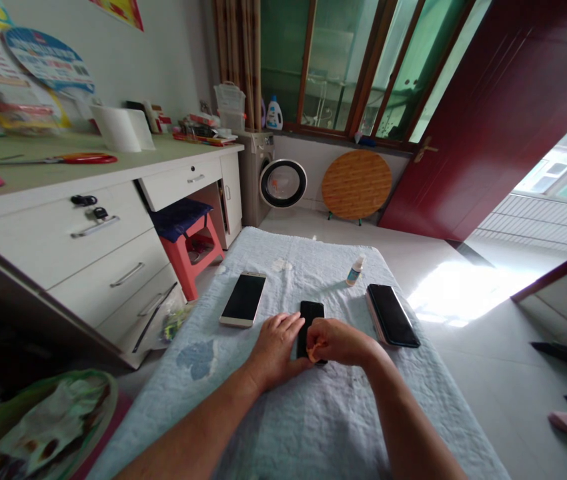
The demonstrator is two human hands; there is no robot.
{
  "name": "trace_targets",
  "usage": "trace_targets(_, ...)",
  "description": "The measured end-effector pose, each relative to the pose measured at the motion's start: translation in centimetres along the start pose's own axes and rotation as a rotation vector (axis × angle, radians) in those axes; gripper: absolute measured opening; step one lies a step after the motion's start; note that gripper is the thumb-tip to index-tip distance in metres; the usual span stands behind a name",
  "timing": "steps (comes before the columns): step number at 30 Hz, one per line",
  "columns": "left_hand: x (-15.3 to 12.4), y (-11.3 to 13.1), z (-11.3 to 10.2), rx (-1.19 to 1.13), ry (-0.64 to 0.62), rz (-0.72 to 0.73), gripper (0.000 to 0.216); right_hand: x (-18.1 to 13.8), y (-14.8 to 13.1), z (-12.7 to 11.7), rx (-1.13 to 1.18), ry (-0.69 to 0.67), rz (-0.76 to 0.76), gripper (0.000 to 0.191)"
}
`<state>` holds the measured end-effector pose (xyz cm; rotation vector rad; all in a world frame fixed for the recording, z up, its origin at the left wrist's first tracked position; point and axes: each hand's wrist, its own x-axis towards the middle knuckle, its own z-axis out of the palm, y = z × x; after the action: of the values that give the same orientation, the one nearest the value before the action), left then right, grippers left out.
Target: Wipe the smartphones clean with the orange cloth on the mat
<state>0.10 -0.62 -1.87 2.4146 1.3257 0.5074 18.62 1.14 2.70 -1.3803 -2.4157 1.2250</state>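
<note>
A small black phone lies face up on the cloth-covered table. My left hand rests along its left side, fingers stretched out and touching the edge, thumb apart near the lower corner. Over the phone's lower right part, my right hand is closed on an orange cloth pressed against the screen. Most of that cloth is hidden by the fingers. To the left lies a larger phone with a light frame. A dark-screened phone in a case is at the right, and a small spray bottle stands behind it.
A light blue quilted cloth covers the table. At the left are a white desk with drawers, a red stool and a waste bin. Beyond stand a washing machine with its door open and a round wooden tabletop.
</note>
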Motion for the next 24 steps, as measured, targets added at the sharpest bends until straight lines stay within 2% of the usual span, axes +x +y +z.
trace_targets(2,0.0,0.1,-0.1,-0.003,0.000,-0.001,0.075,0.0,-0.2,-0.1,0.000,-0.014,0.008,0.014)
trace_targets(4,0.0,0.1,-0.2,-0.008,-0.010,-0.010,0.076,0.2,0.1,0.0,-0.011,0.057,0.017,0.016)
trace_targets(11,0.1,0.1,-0.3,-0.029,-0.027,-0.002,0.078,2.4,3.3,0.6,-0.160,0.605,0.042,0.015)
trace_targets(15,0.1,0.2,-0.3,-0.018,-0.013,-0.004,0.079,3.8,4.6,1.0,-0.198,0.799,0.084,0.015)
trace_targets(18,0.1,0.3,-0.3,-0.015,-0.004,-0.005,0.079,4.5,4.9,1.3,-0.192,0.847,0.062,0.016)
trace_targets(24,0.1,0.4,-0.3,-0.010,-0.004,-0.008,0.078,5.5,3.6,2.0,-0.267,0.777,-0.100,0.020)
